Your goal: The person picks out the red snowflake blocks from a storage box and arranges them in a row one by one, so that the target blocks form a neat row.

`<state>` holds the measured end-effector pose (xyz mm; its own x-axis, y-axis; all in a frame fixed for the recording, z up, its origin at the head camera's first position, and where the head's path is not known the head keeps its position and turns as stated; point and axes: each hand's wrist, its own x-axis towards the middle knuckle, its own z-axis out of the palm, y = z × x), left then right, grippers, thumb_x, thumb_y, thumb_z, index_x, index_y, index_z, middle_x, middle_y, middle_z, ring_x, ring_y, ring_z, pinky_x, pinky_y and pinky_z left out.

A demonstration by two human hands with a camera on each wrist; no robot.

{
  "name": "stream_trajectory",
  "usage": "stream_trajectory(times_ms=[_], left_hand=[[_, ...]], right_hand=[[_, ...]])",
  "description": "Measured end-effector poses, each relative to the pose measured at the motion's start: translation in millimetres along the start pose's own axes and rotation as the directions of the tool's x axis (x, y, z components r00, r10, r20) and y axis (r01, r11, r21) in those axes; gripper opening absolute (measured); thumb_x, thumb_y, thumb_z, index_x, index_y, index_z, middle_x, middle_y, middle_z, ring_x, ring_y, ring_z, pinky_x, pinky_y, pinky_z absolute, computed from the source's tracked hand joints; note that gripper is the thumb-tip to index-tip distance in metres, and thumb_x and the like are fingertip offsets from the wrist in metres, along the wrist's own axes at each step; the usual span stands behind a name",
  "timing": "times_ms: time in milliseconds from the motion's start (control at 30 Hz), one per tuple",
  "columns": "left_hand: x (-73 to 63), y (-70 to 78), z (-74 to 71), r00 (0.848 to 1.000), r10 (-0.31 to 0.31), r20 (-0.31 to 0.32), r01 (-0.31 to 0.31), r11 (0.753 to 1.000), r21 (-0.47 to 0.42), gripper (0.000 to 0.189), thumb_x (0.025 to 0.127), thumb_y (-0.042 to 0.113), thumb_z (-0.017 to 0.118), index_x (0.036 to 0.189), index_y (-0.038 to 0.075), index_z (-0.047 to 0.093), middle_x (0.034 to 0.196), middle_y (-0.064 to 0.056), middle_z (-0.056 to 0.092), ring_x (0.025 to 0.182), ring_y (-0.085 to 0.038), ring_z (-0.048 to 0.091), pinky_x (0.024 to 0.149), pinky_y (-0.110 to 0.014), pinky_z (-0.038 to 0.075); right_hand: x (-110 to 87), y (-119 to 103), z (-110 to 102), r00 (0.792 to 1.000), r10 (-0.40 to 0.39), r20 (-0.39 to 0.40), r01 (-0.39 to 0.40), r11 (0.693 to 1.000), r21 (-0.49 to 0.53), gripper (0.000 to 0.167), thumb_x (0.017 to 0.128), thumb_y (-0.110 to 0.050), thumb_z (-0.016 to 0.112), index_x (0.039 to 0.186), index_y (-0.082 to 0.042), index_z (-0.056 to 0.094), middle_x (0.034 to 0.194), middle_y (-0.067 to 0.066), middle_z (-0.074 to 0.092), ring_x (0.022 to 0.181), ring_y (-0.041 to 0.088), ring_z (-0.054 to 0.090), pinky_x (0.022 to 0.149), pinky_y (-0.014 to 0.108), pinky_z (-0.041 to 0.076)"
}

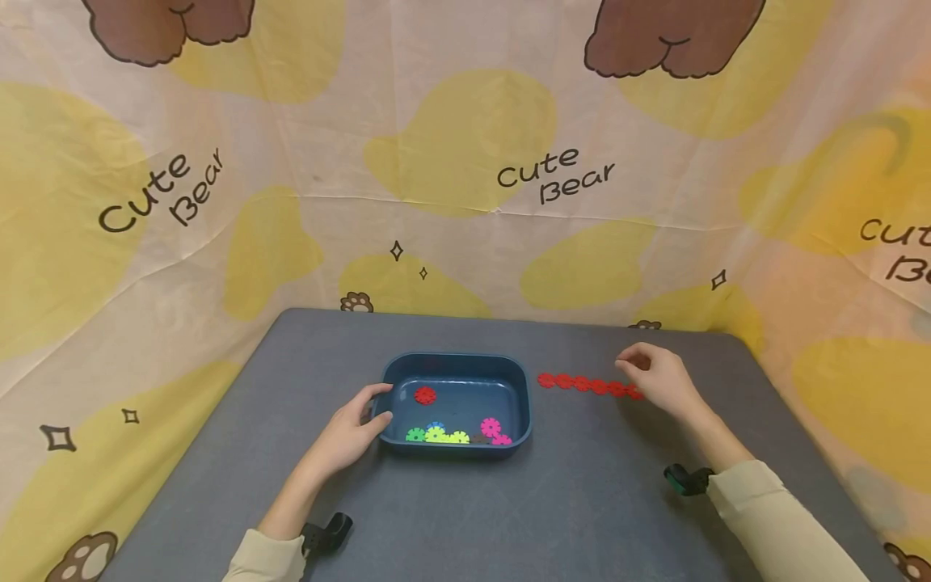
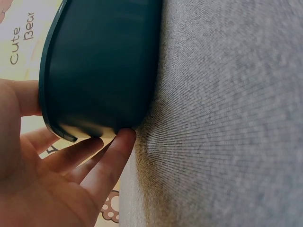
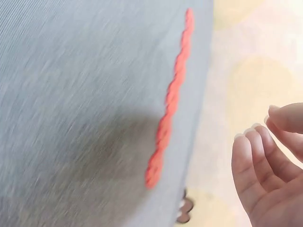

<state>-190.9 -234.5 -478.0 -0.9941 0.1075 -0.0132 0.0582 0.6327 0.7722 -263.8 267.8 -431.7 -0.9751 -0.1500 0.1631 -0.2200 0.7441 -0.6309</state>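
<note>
A dark blue rectangular tray [image 1: 454,453] stands on the table, with my left hand [image 1: 354,432] holding its left end between thumb and fingers. The left wrist view shows this hand [image 2: 71,175] around the tray's rim and outer wall [image 2: 99,71]. Inside the tray lies one red notched disc [image 1: 425,395]. To the tray's right, several red discs form a straight row [image 1: 582,384]. My right hand [image 1: 658,378] hovers over the right end of that row, fingers loosely bent, nothing visible in them. In the right wrist view the red row [image 3: 170,99] lies apart from the hand [image 3: 270,170].
Along the tray's near side lie a green disc [image 1: 414,435], yellow discs [image 1: 434,435], a blue one partly hidden, pink discs [image 1: 490,427] and a brown one [image 1: 481,439]. A printed cloth [image 1: 451,145] hangs behind the grey table [image 1: 509,517].
</note>
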Motion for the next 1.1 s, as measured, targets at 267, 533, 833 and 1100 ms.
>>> stream_trajectory(times_ms=[267, 533, 833, 1100], left_hand=[[-0.3, -0.4, -0.7, 1.000, 0.007, -0.003, -0.007, 1.000, 0.002, 0.051, 0.101, 0.022, 0.062, 0.149, 0.016, 0.047, 0.156, -0.021, 0.041, 0.138, -0.049, 0.044, 0.108, -0.062, 0.039], [-0.3, -0.6, -0.4, 1.000, 0.015, 0.003, -0.015, 1.000, -0.011, 0.050, 0.101, 0.023, 0.062, 0.149, 0.016, 0.047, 0.157, -0.021, 0.040, 0.139, -0.048, 0.043, 0.109, -0.062, 0.039], [-1.3, 1.7, -0.4, 1.000, 0.006, 0.003, -0.006, 1.000, -0.007, 0.050, 0.101, 0.022, 0.062, 0.149, 0.015, 0.047, 0.157, -0.021, 0.041, 0.139, -0.049, 0.043, 0.108, -0.062, 0.039], [-2.0, 2.3, -0.6, 1.000, 0.002, 0.005, -0.002, 1.000, -0.013, 0.050, 0.101, 0.022, 0.062, 0.149, 0.015, 0.047, 0.157, -0.021, 0.040, 0.139, -0.049, 0.042, 0.109, -0.063, 0.038]], right_hand=[[3.9, -34, 13, 0.999, -0.040, 0.006, 0.040, 0.997, 0.065, 0.020, 0.101, -0.025, 0.065, 0.111, -0.009, 0.071, 0.107, 0.008, 0.072, 0.096, 0.027, 0.066, 0.080, 0.042, 0.052], [10.7, -63, 32, 0.997, -0.081, 0.013, 0.079, 0.987, 0.142, 0.015, 0.099, -0.024, 0.069, 0.107, -0.013, 0.071, 0.102, 0.004, 0.072, 0.092, 0.022, 0.065, 0.077, 0.040, 0.053], [15.0, -97, 51, 0.993, -0.114, 0.033, 0.105, 0.972, 0.209, 0.011, 0.096, -0.021, 0.071, 0.104, -0.014, 0.072, 0.099, 0.009, 0.073, 0.087, 0.023, 0.065, 0.070, 0.038, 0.053], [18.7, -121, 69, 0.987, -0.153, 0.045, 0.139, 0.964, 0.226, 0.012, 0.096, -0.021, 0.073, 0.104, -0.013, 0.072, 0.095, 0.004, 0.071, 0.083, 0.022, 0.064, 0.068, 0.036, 0.053]])
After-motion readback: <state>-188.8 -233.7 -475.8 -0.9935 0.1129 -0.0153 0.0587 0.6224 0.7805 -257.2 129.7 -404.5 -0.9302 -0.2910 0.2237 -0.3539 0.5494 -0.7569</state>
